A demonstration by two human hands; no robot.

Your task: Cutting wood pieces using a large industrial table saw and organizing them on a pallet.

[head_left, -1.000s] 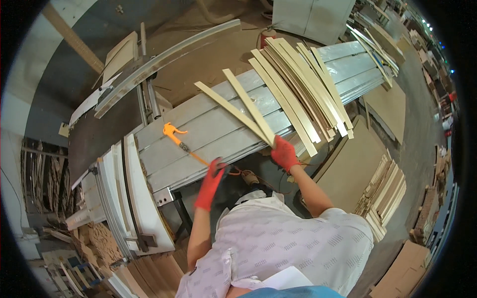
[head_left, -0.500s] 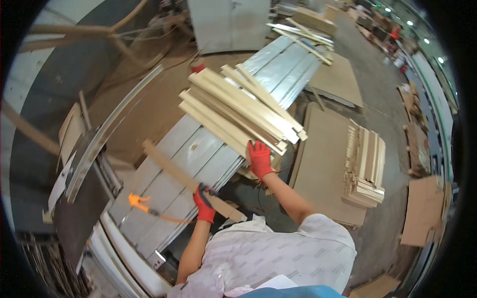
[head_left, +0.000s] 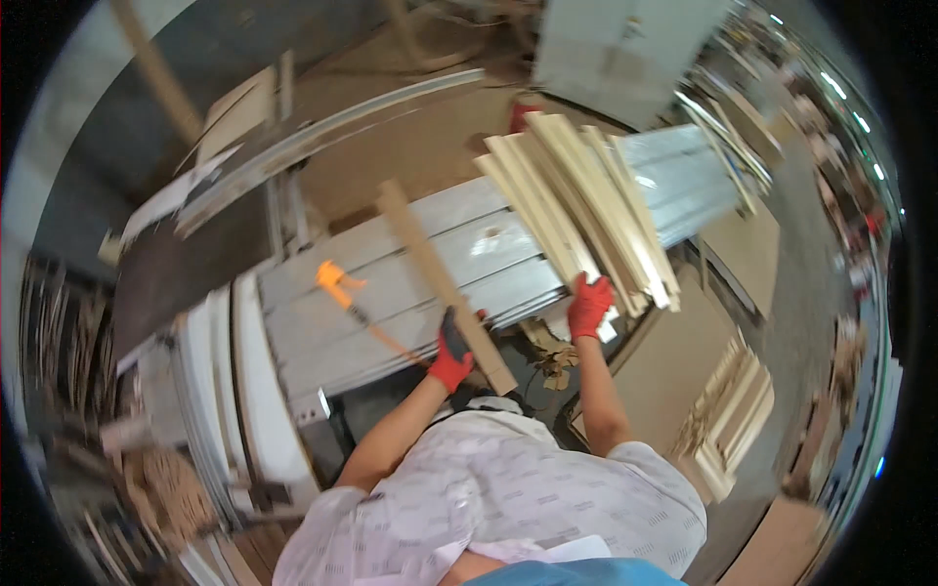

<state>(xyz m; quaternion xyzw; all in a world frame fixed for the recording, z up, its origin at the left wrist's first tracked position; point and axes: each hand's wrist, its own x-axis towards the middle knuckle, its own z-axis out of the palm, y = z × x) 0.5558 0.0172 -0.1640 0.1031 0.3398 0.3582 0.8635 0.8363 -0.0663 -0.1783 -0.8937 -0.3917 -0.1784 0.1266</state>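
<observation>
My left hand, in a red and dark glove, is closed around a long brown wooden board. The board lies slantwise across the grey metal table, its near end sticking out past the edge towards my body. In a red glove, my right hand is closed on the near end of a pale wooden strip. That strip is on the left side of a loose pile of pale strips on the table. My right fingertips are partly blurred.
An orange air gun with its hose lies on the table, left of the board. Several strips are stacked on a brown panel at the right. A metal rail stands beyond the table, and a grey cabinet farther back.
The view has turned, so the table and piles appear swung round to the right. Both hands keep their holds, the left on the board and the right at the strip ends.
</observation>
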